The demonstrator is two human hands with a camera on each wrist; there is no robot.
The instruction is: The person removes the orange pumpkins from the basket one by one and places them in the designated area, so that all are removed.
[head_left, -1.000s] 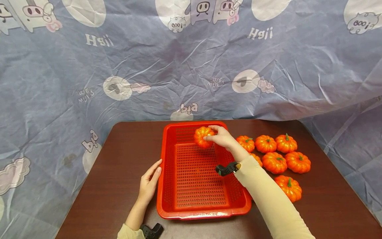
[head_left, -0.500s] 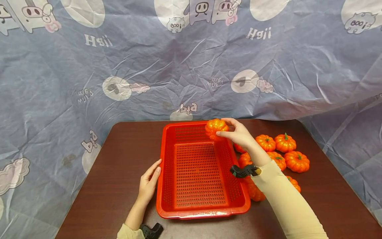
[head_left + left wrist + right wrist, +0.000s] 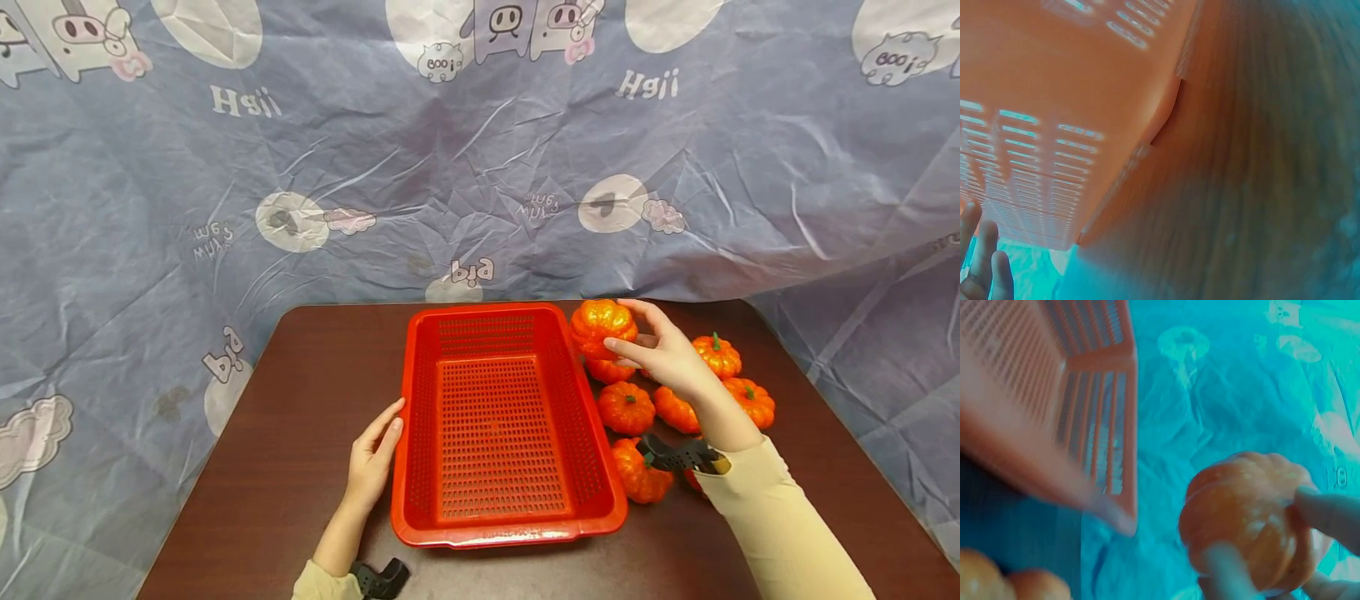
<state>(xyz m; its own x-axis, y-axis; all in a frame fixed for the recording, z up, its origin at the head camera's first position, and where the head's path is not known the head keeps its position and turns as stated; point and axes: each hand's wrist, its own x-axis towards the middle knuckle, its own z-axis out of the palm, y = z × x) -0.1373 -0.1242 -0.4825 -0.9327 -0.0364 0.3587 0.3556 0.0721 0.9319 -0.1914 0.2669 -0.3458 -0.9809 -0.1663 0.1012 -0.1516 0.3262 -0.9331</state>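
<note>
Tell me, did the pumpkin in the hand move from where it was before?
Yes. The right hand carried the pumpkin rightward, from above the red basket out past its right rim, to over the other pumpkins on the table.

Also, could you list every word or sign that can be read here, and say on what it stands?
All print is on the blue backdrop cloth, and it appears mirrored:
"Hgii", twice near the top.
"big", twice lower down.
"booi", in small cloud shapes at the top.
Small grey words beside the round patches: too small to read.
Red basket front rim: embossed text, unreadable.
</note>
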